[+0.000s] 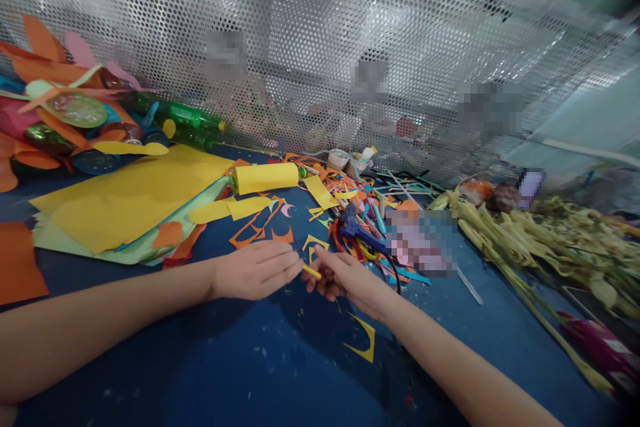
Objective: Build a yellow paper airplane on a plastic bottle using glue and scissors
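Blue tabletop (225, 360) holds tangled coloured paper scraps (350, 197) beyond the hands; left hand's (257, 270) fingers lie flat together, right hand's (340, 277) curl around a thin yellow rolled-paper stick (313, 271).

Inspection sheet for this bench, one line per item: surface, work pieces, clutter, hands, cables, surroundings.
Surface: blue tabletop, pale specks scattered on it.
Work pieces: thin yellow piece between the hands; yellow-wrapped bottle lying beyond them.
Clutter: paper scraps around the hands, blue glue gun among more scraps, stacked paper sheets at left, dried leaves at right.
Hands: left hand and right hand meet at the yellow piece; exact grip unclear.
Cables: dark cord near the glue gun; far end not visible.
Surroundings: perforated screen behind.
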A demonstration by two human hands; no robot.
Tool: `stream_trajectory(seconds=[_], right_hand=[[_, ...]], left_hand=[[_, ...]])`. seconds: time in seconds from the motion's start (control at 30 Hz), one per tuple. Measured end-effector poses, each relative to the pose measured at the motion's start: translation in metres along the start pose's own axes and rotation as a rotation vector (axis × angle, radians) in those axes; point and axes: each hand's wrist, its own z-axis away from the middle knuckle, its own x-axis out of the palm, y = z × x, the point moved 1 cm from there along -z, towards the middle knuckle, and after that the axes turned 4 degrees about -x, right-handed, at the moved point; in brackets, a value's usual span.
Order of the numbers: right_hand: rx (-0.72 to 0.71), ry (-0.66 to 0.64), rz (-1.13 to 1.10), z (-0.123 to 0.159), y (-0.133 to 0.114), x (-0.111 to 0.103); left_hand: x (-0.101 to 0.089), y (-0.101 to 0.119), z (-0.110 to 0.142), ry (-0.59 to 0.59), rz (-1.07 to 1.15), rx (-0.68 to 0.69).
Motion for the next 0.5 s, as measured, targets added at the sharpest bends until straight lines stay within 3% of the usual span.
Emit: stream_trajectory(seconds=[0.13, 0.27, 0.4, 0.5], right_hand=[[0.039, -0.086, -0.093, 0.0027, 0.0006, 0.0014], [0.0, -0.102, -0.053, 0.0031, -0.0005, -0.0002], [-0.057, -0.104, -0.017, 0.0023, -0.0013, 0.0001], [-0.122, -0.082, 0.01, 0.0001, 0.0004, 0.001]], left_hand=[[-0.0018, 0.0045, -0.0017, 0.01, -0.031, 0.088], [-0.0012, 0.0054, -0.0021, -0.065, -0.03, 0.1], [-0.0014, 0.0037, -0.0023, -0.071, -0.016, 0.091], [0.0013, 0.0002, -0.0022, -0.045, 0.095, 0.012]])
